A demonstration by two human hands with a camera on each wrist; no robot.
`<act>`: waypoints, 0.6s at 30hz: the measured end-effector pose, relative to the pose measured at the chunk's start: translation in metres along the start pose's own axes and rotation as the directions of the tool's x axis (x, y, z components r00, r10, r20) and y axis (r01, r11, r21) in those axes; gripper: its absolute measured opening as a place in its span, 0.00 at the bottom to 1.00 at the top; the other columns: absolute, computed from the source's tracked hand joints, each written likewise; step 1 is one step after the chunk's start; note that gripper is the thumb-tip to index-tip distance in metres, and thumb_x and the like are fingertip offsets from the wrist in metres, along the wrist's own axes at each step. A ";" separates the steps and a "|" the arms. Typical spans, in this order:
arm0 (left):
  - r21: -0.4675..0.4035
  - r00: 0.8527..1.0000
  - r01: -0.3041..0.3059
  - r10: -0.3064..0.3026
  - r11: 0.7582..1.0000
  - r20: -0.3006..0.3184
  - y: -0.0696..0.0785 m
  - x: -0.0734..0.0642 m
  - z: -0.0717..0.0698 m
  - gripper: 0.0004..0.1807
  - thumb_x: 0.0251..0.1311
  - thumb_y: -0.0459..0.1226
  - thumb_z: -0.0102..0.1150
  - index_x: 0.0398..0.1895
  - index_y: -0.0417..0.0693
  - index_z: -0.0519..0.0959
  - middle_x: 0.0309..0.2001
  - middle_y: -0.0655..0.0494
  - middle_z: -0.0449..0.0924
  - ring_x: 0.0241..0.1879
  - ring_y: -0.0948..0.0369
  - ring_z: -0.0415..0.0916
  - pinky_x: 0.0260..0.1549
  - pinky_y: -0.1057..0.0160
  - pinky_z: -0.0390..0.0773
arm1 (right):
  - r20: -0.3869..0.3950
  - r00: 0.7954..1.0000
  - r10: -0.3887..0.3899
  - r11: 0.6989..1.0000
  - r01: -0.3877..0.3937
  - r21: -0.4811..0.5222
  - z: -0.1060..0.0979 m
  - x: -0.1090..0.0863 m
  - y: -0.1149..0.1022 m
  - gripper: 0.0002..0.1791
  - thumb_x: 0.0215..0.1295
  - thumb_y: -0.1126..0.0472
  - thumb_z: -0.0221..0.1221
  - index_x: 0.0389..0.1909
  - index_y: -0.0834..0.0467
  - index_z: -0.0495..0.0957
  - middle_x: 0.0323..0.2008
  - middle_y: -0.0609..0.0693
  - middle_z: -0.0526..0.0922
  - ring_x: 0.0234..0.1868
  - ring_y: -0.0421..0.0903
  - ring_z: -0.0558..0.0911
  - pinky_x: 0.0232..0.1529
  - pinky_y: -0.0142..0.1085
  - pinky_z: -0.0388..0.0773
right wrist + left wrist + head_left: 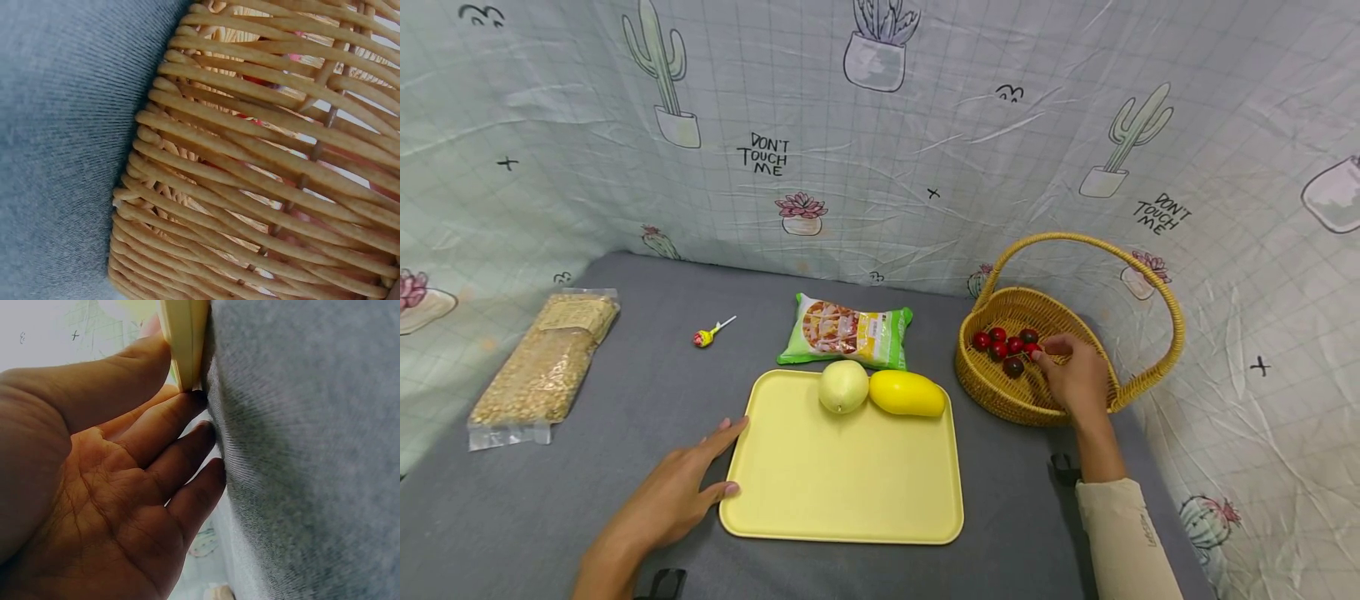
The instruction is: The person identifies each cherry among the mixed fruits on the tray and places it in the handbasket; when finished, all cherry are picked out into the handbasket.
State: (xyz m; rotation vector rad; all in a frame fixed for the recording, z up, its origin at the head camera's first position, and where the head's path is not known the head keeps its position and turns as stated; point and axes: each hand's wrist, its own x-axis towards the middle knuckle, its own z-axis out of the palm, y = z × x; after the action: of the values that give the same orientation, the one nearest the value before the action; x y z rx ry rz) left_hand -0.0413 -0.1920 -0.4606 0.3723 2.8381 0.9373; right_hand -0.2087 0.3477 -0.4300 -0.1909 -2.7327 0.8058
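Note:
My left hand lies at the left side of a yellow tray, fingers extended, its fingertips and thumb touching the tray's edge. The left wrist view shows the thumb on the tray rim and the other fingers resting on the cloth. Reaching into a wicker basket, my right hand pinches a red cherry among several dark red cherries. In the right wrist view the basket's woven wall hides most of that hand. On the tray sit a pale green round fruit and a yellow mango.
Behind the tray lies a green-and-white food packet. A wrapped lollipop is to its left. Farther left is a clear bag of pale kernels. The basket's tall handle arches over the right arm. A patterned cloth hangs behind.

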 end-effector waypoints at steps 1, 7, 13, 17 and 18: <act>0.000 1.000 0.000 0.000 1.000 0.000 0.000 0.000 0.000 0.47 0.61 0.35 0.76 0.83 0.49 0.64 0.77 0.30 0.67 0.69 0.30 0.73 0.60 0.31 0.79 | -0.037 0.999 -0.019 1.000 0.020 0.015 0.001 0.000 0.000 0.15 0.73 0.55 0.68 0.54 0.59 0.86 0.51 0.62 0.89 0.44 0.61 0.85 0.44 0.52 0.81; -0.001 1.000 0.010 -0.010 1.000 0.002 0.001 0.001 0.000 0.47 0.61 0.36 0.76 0.83 0.49 0.63 0.77 0.31 0.66 0.70 0.31 0.73 0.60 0.30 0.78 | -0.306 0.940 -0.153 0.968 0.204 0.143 0.006 -0.002 -0.003 0.12 0.70 0.55 0.71 0.47 0.59 0.88 0.41 0.56 0.90 0.26 0.36 0.77 0.27 0.24 0.70; -0.003 1.000 0.002 -0.002 1.000 0.001 0.001 0.001 0.000 0.47 0.61 0.36 0.76 0.83 0.49 0.64 0.77 0.30 0.67 0.69 0.30 0.73 0.60 0.31 0.79 | -0.508 0.814 -0.280 0.892 0.417 0.176 0.009 -0.008 -0.005 0.10 0.67 0.59 0.72 0.44 0.61 0.90 0.36 0.57 0.90 0.24 0.35 0.75 0.30 0.19 0.68; -0.017 1.000 -0.008 0.009 1.000 0.011 0.000 0.001 0.000 0.47 0.61 0.37 0.76 0.83 0.49 0.64 0.77 0.30 0.67 0.69 0.29 0.73 0.60 0.30 0.78 | -0.525 0.783 -0.332 0.872 0.468 0.146 0.011 -0.023 -0.013 0.10 0.64 0.60 0.74 0.43 0.60 0.90 0.34 0.57 0.89 0.22 0.45 0.75 0.28 0.20 0.68; -0.020 1.000 -0.009 0.010 1.000 0.014 0.000 0.001 0.000 0.47 0.61 0.37 0.76 0.83 0.49 0.64 0.77 0.30 0.66 0.69 0.29 0.73 0.60 0.30 0.78 | -0.510 0.788 -0.345 0.872 0.470 0.137 0.011 -0.028 -0.016 0.11 0.63 0.60 0.75 0.44 0.60 0.90 0.34 0.57 0.89 0.22 0.47 0.76 0.28 0.21 0.69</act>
State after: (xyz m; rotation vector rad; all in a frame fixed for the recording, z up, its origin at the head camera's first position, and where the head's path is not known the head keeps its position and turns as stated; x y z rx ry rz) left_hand -0.0419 -0.1919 -0.4611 0.3889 2.8146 0.9609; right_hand -0.1859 0.3233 -0.4365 0.2362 -2.0716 0.8402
